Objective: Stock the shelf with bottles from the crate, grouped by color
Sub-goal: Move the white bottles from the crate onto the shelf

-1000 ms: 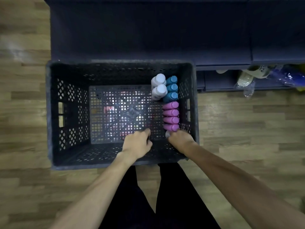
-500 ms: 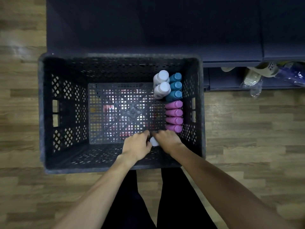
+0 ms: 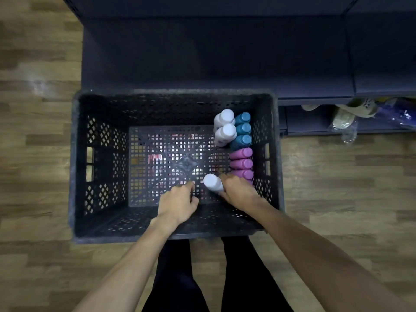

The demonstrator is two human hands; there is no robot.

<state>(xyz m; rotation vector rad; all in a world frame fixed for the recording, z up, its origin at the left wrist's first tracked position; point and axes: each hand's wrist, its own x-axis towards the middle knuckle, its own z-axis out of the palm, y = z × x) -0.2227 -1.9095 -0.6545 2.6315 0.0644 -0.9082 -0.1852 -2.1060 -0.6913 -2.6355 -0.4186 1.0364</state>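
Dim light is hanging over everything, and the dark shelf (image 3: 216,52) is swallowing nearly all detail. A pale glare patch is shining on the wooden floor (image 3: 38,86) at upper left, while brighter light is glinting through the crate (image 3: 171,163) mesh bottom. The wide lens is bending the crate's edges outward, and motion blur is smearing the floorboards toward the left edge.

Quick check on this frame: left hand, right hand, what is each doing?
Left hand: fingers loosely curled, holding nothing, over the crate floor.
Right hand: grips a white bottle.
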